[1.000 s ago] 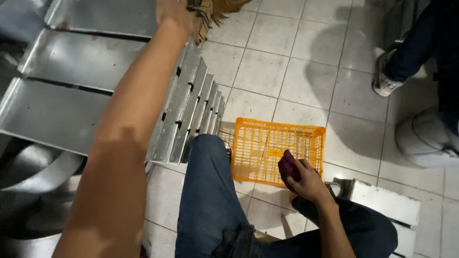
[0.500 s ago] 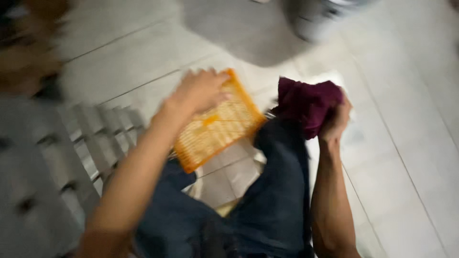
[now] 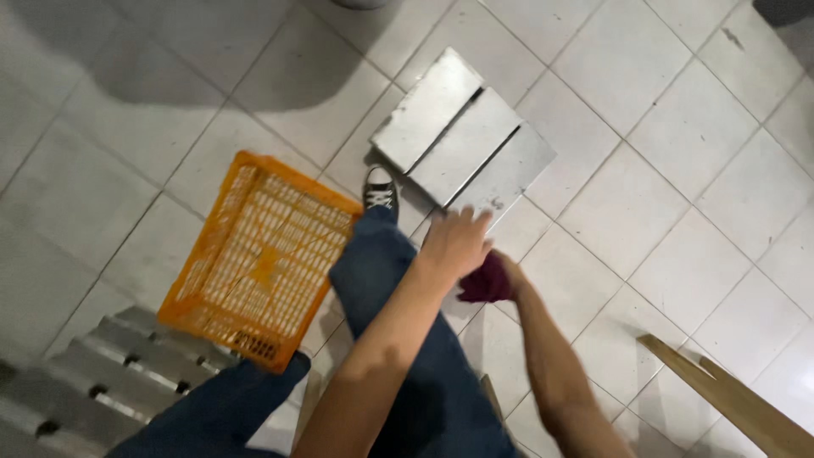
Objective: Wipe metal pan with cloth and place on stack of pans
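My right hand (image 3: 507, 273) is closed around a dark maroon cloth (image 3: 483, 284), held above the white tiled floor beside my knee. My left hand (image 3: 455, 242) reaches across just over it. Its fingers are spread, its palm faces down, and it touches or nearly touches the cloth's upper edge. It holds nothing that I can see. Both hands hover above my blue-jeaned leg (image 3: 373, 271), which ends in a black and white sneaker (image 3: 380, 191). Just beyond the left fingertips lies a ridged metal panel (image 3: 462, 140).
An orange plastic crate (image 3: 254, 254) lies on the floor left of my leg. Ribbed metal steps (image 3: 76, 382) fill the bottom left corner. A wooden strip (image 3: 729, 399) slants across the bottom right. White tiles (image 3: 661, 102) surround these.
The view swung from the metal steps to the floor. My left hand came down from up high, across the crate, to just above the cloth in my right hand.
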